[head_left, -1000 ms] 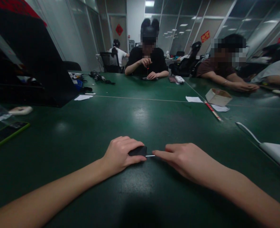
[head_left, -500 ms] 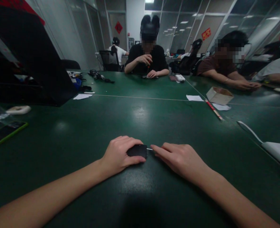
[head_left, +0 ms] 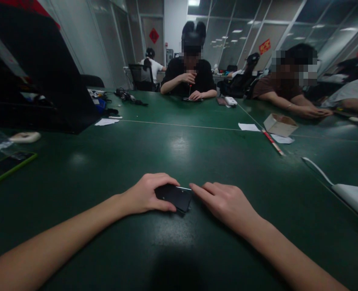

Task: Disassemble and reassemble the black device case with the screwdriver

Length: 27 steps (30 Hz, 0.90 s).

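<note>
My left hand (head_left: 145,196) grips a flat black rectangular case (head_left: 179,199), thumb along the near edge and fingers over the far edge. The case lies slightly turned, low over the green table (head_left: 112,161). Small light spots show on its top. A thin silvery rod (head_left: 184,188) runs from the fingertips of my right hand (head_left: 223,198) along the far edge of the case. My right hand is closed, with the index finger stretched toward that rod. The rest of the rod is hidden in the hand, so its kind does not show.
At left are a green-edged phone-like slab (head_left: 11,169) and a dark panel (head_left: 51,81). At right stand a small open box (head_left: 280,125), a red stick (head_left: 272,142) and a white device (head_left: 353,198) with a cable. A person opposite holds a screwdriver (head_left: 190,87).
The black case has turned and shows more of its top, its right end now nearer me. The rod now lies along its far edge instead of meeting its right end.
</note>
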{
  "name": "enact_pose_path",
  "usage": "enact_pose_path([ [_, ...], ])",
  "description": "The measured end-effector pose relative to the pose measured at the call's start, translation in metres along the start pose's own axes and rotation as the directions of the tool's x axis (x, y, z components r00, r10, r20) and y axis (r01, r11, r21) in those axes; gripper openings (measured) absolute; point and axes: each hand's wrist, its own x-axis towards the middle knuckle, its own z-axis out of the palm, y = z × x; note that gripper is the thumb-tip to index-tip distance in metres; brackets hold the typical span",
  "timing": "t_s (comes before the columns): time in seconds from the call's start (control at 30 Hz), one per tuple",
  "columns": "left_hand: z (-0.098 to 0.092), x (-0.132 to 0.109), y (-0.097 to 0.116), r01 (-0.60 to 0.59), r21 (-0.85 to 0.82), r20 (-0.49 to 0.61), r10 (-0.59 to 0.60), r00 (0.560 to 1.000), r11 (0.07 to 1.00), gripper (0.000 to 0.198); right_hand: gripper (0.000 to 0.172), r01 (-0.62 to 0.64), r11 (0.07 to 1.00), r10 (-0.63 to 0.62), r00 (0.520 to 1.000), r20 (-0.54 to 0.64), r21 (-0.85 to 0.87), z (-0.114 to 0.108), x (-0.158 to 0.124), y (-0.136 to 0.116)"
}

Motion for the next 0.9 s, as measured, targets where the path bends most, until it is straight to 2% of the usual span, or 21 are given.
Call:
enact_pose_path([
  [0.1, -0.001, -0.001, -0.003, 0.032, -0.006, -0.003, -0.032, 0.999, 0.999, 0.051, 0.036, 0.034, 0.995, -0.037, 0.999, -0.039, -0.089, -0.004, 0.003, -0.001],
  [0.23, 0.005, -0.001, 0.000, 0.015, -0.032, -0.011, -0.015, 1.000, 0.999, 0.053, 0.031, 0.077, 0.989, -0.090, 0.991, -0.100, -0.130, -0.006, 0.007, -0.009],
  [0.4, 0.009, -0.002, 0.001, 0.013, -0.053, -0.028, -0.015, 0.999, 0.999, 0.054, 0.031, 0.063, 0.983, -0.087, 0.987, -0.136, -0.172, -0.006, 0.007, -0.018],
  [0.6, 0.009, -0.002, -0.001, -0.022, -0.088, -0.023, 0.020, 1.000, 0.996, 0.052, 0.031, -0.014, 1.000, 0.014, 1.000, -0.026, 0.002, -0.006, 0.005, -0.022],
  [0.77, 0.008, 0.000, 0.000, -0.010, -0.082, -0.037, 0.007, 0.999, 0.997, 0.055, 0.034, 0.009, 0.993, -0.019, 0.997, -0.080, -0.121, -0.007, 0.006, -0.024],
  [0.83, 0.008, 0.000, 0.000, 0.000, -0.076, -0.037, -0.002, 0.999, 0.997, 0.055, 0.035, -0.007, 0.998, 0.003, 0.998, -0.069, -0.057, -0.003, 0.007, -0.024],
  [0.9, 0.008, 0.000, 0.000, -0.003, -0.080, -0.030, 0.001, 1.000, 0.997, 0.055, 0.034, -0.059, 0.995, 0.062, 0.998, -0.030, 0.086, 0.001, 0.008, -0.023],
])
